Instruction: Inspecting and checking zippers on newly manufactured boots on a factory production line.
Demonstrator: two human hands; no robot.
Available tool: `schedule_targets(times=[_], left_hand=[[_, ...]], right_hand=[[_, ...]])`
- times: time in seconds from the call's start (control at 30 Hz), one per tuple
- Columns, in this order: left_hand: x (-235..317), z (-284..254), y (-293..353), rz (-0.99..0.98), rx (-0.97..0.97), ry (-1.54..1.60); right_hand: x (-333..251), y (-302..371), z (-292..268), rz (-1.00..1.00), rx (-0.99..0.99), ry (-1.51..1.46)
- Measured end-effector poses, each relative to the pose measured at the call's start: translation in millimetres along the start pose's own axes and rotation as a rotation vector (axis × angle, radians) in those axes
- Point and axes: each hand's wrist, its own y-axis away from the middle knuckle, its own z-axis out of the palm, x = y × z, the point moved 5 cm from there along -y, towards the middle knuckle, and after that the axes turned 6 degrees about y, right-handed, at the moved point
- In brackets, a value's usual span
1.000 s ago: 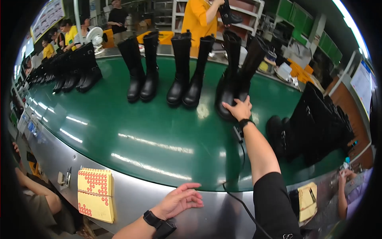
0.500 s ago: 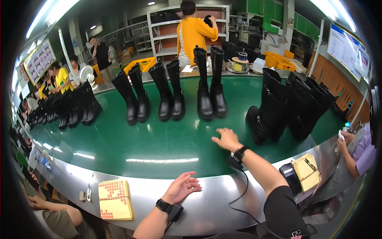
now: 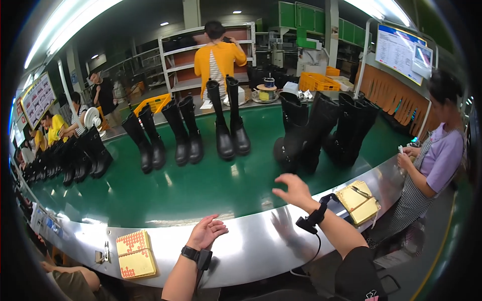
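Observation:
Over the metal edge of the work table, my left hand is raised palm inward, its fingers loosely spread and holding nothing. My right hand reaches over the border of the green surface, empty, with thumb and fingers apart. Just beyond it stands a group of tall black boots, some with buckles, close together and partly hiding one another. Upright in the middle is a pair of black boots. Two similar pairs, the nearer boots and the farther boots, stand to its left.
A stack of yellow cards lies beside small nippers at the left. More yellow cards with a tool lie at the right. A cable hangs from my right wrist device. A person in purple stands at the right.
The view has turned right and tilted, so the boots appear farther left. My right hand has drawn back toward the metal edge. Both hands remain empty.

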Motion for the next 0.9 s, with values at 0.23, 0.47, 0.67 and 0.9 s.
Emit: schedule_targets(times=[0.23, 0.47, 0.67, 0.9], left_hand=[[1.5, 3.5, 2.1, 0.014, -0.051, 0.029], [1.6, 9.0, 3.2, -0.010, -0.058, 0.079], [2.5, 8.6, 2.9, -0.044, -0.058, 0.111], [2.3, 8.7, 4.0, -0.031, -0.092, 0.091]], right_hand=[[76.4, -67.7, -167.9, 0.240, 0.750, 0.236], [141.0, -109.4, -157.0, 0.284, 0.081, -0.189], [81.4, -135.2, -114.8, 0.269, 0.095, 0.187], [59.5, -181.3, -107.4, 0.370, 0.245, 0.475]])
